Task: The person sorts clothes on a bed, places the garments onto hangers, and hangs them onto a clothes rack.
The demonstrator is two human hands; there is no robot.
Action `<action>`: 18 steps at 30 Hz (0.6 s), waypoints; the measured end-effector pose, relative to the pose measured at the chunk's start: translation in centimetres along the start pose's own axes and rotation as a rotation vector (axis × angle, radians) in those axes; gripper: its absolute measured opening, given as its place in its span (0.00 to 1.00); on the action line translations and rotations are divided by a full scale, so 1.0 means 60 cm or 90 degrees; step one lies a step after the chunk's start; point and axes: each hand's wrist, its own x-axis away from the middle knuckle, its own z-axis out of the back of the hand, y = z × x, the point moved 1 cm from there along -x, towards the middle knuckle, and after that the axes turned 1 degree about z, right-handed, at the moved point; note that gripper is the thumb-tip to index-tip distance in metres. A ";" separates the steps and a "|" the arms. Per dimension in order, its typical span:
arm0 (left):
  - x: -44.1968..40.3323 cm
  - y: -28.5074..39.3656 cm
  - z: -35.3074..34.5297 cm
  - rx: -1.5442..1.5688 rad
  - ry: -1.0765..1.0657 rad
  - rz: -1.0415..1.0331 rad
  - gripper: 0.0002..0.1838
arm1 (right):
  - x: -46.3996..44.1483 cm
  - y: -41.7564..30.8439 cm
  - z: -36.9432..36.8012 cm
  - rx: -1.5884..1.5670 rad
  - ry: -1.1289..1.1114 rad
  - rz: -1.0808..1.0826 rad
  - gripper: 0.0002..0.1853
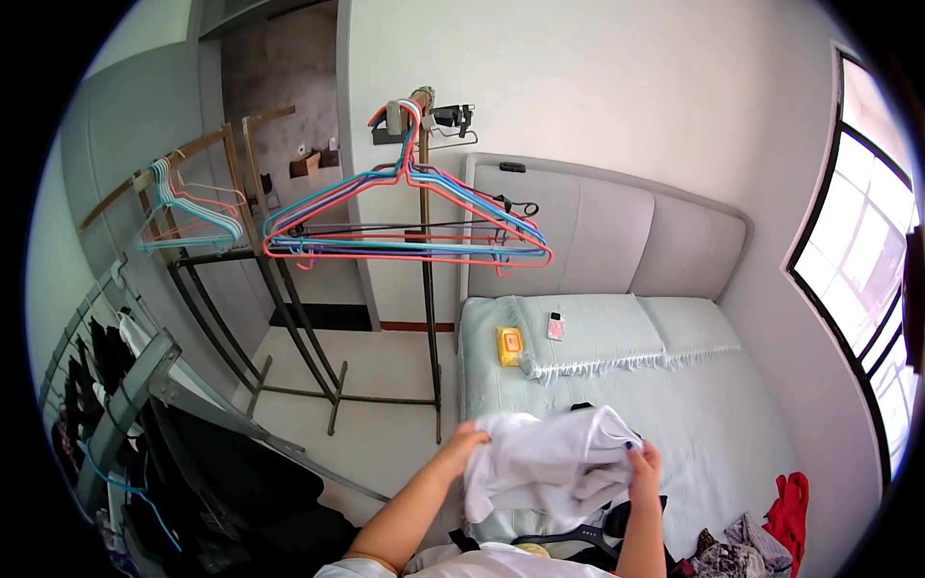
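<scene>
White soft-fabric garment point(549, 462) spread between my 2 hands, above pale fabric-covered bed point(708, 429). My left hand point(466, 446): fingers pinched closed on its left edge. My right hand point(645, 469): fingers closed on its right edge.

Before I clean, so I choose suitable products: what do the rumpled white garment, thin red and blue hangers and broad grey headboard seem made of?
Rumpled white garment: soft matte cloth, from its loose folds; fibre unclear.
Thin red and blue hangers: smooth, probably plastic-coated wire, given slim coloured bars.
Broad grey headboard: likely upholstered, dull, given its seams; fabric or leather, unclear.
</scene>
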 end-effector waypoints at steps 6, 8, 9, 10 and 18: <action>-0.049 -0.166 -0.063 -0.435 -0.146 -0.310 0.41 | 0.050 -0.060 -0.024 0.425 -0.037 0.033 0.04; -0.003 -0.149 -0.117 -0.454 -0.307 -0.361 0.41 | 0.062 -0.062 -0.049 0.597 -0.082 0.106 0.05; 0.018 -0.129 -0.143 -0.423 -0.391 -0.326 0.39 | 0.064 -0.056 -0.055 0.499 -0.059 0.053 0.07; 0.032 -0.112 -0.164 -0.442 -0.394 -0.410 0.29 | 0.067 -0.061 -0.065 0.491 -0.064 0.033 0.07; 0.005 -0.133 -0.178 -0.405 -0.362 -0.237 0.10 | 0.062 -0.050 -0.011 0.635 -0.043 0.040 0.10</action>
